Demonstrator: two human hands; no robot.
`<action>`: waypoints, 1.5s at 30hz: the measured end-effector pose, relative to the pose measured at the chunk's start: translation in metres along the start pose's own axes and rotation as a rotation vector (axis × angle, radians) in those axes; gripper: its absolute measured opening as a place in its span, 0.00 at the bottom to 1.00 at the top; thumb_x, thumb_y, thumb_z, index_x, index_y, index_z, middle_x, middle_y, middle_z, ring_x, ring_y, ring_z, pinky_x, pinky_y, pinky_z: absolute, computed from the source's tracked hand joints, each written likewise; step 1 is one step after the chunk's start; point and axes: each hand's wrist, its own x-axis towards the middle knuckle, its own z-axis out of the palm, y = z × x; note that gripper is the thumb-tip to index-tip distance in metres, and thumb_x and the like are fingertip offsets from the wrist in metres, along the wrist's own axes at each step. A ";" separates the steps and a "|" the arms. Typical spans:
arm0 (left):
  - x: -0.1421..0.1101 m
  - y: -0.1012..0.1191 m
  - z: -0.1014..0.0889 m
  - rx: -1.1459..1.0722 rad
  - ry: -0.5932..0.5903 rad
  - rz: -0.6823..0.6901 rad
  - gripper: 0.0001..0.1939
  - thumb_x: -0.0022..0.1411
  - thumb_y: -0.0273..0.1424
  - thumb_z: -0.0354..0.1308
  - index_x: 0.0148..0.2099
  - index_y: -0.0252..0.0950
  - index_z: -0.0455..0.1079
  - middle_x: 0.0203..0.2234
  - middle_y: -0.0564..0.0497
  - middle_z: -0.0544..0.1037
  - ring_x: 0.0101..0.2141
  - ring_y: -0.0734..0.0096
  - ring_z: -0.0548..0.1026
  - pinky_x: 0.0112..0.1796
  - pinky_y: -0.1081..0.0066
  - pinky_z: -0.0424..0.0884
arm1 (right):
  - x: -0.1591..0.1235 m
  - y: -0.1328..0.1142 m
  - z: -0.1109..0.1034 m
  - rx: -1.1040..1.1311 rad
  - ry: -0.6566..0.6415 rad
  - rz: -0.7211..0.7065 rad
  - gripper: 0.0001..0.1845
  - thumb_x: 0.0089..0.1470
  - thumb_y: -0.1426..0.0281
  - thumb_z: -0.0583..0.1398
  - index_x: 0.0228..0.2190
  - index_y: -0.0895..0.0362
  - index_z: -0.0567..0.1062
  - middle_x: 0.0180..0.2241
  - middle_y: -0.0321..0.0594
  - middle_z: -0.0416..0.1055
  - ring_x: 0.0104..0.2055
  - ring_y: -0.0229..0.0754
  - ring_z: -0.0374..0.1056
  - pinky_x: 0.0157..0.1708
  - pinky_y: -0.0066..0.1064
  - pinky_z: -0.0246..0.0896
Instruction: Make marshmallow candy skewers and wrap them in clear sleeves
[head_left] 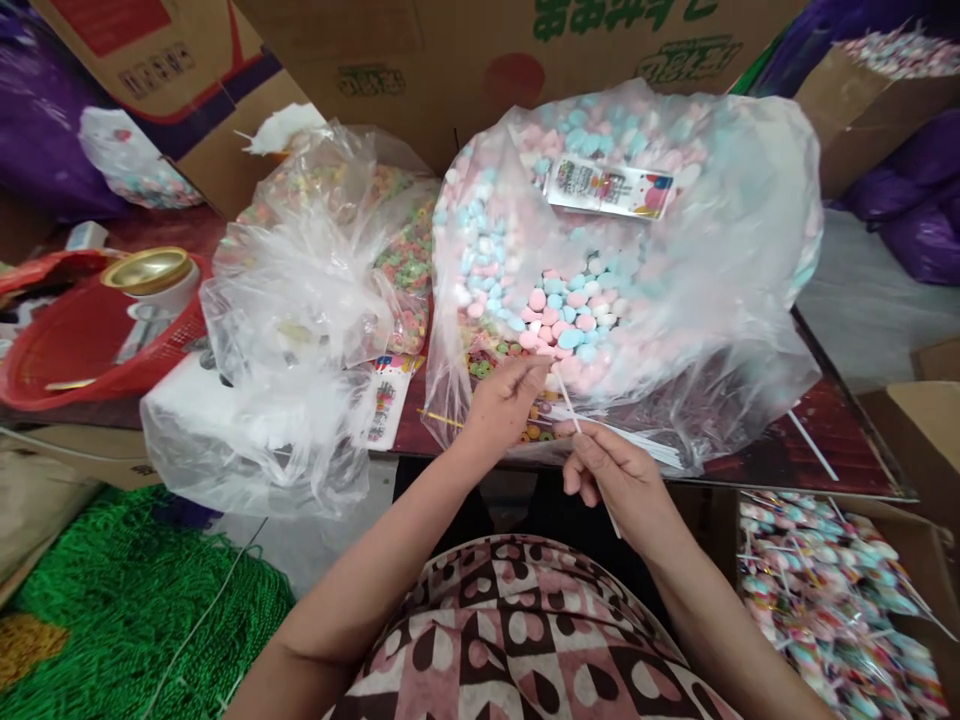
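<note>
Between the thumb and fingers of my right hand [611, 465] is a thin white stick [570, 400], slanting up to the left. My left hand [510, 400] is closed in a pinch at the stick's upper end; what its fingertips hold is too small to make out. Just beyond both hands lies a big clear plastic bag [720, 220] of pink, blue and white candies [577, 320], its mouth open towards me. Small ring-shaped candies [536, 432] show below my left hand. More white sticks [645, 445] lie by the bag's lower edge.
To the left sit a bag of coloured ring candies [409, 240], crumpled clear plastic [292, 330] and a red basket [67, 340] with a gold bowl [150, 270]. Wrapped candy sticks [832, 600] fill a box at lower right. Cardboard boxes [420, 60] stand behind the table.
</note>
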 end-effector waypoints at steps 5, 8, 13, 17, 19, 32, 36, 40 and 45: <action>0.048 -0.004 -0.004 0.552 0.047 0.162 0.13 0.64 0.28 0.53 0.47 0.36 0.76 0.41 0.45 0.76 0.43 0.61 0.75 0.46 0.63 0.69 | 0.044 -0.030 -0.021 -0.340 0.282 -0.246 0.16 0.59 0.57 0.58 0.37 0.56 0.78 0.23 0.34 0.71 0.20 0.35 0.60 0.23 0.28 0.56; 0.060 -0.007 -0.002 0.733 -0.047 0.177 0.10 0.65 0.29 0.54 0.42 0.35 0.77 0.41 0.44 0.74 0.42 0.60 0.74 0.43 0.63 0.69 | 0.083 -0.045 -0.028 -0.793 0.421 -0.410 0.13 0.60 0.65 0.57 0.35 0.57 0.80 0.30 0.42 0.75 0.32 0.42 0.69 0.34 0.32 0.60; 0.048 -0.010 -0.001 0.868 -0.135 0.186 0.12 0.66 0.36 0.54 0.39 0.37 0.77 0.46 0.42 0.73 0.47 0.56 0.73 0.44 0.61 0.69 | 0.116 -0.046 -0.022 -1.254 0.310 -0.227 0.15 0.59 0.65 0.57 0.39 0.57 0.80 0.37 0.49 0.75 0.37 0.49 0.70 0.32 0.33 0.56; 0.040 -0.013 0.002 0.927 -0.103 0.191 0.10 0.65 0.33 0.53 0.38 0.37 0.76 0.52 0.42 0.71 0.50 0.54 0.71 0.46 0.60 0.69 | 0.119 -0.036 -0.020 -1.244 0.311 -0.211 0.16 0.58 0.66 0.56 0.42 0.57 0.80 0.39 0.49 0.74 0.38 0.49 0.70 0.33 0.34 0.56; 0.040 -0.014 0.002 0.841 -0.063 0.178 0.09 0.64 0.30 0.54 0.35 0.36 0.75 0.51 0.43 0.72 0.50 0.56 0.71 0.48 0.62 0.68 | 0.118 -0.034 -0.022 -1.142 0.345 -0.270 0.14 0.56 0.67 0.57 0.39 0.58 0.80 0.38 0.48 0.75 0.39 0.49 0.70 0.36 0.34 0.58; 0.007 0.012 -0.009 -0.715 0.096 -0.317 0.15 0.48 0.39 0.68 0.31 0.35 0.68 0.21 0.54 0.74 0.23 0.77 0.70 0.28 0.74 0.64 | 0.068 -0.044 0.011 -0.343 0.427 -0.281 0.12 0.48 0.59 0.64 0.30 0.56 0.73 0.24 0.31 0.67 0.24 0.35 0.58 0.26 0.28 0.53; -0.001 0.012 -0.003 -0.652 0.137 -0.235 0.17 0.49 0.40 0.69 0.30 0.36 0.66 0.20 0.57 0.71 0.23 0.79 0.67 0.27 0.76 0.62 | 0.062 -0.042 0.022 -0.353 0.399 -0.246 0.12 0.49 0.60 0.62 0.31 0.56 0.74 0.25 0.33 0.69 0.26 0.36 0.60 0.29 0.29 0.56; -0.004 0.005 -0.005 -0.580 0.133 -0.109 0.17 0.51 0.42 0.67 0.31 0.36 0.66 0.23 0.57 0.69 0.26 0.79 0.66 0.30 0.75 0.63 | 0.058 -0.039 0.023 -0.214 0.262 -0.230 0.12 0.51 0.61 0.61 0.35 0.55 0.74 0.27 0.33 0.70 0.28 0.37 0.63 0.30 0.29 0.59; -0.013 0.004 -0.011 -0.310 0.116 0.005 0.15 0.61 0.43 0.58 0.33 0.36 0.70 0.27 0.54 0.71 0.30 0.75 0.67 0.34 0.72 0.65 | 0.060 -0.032 0.025 -0.053 0.179 -0.215 0.17 0.46 0.60 0.66 0.36 0.54 0.72 0.28 0.32 0.69 0.27 0.35 0.62 0.27 0.27 0.58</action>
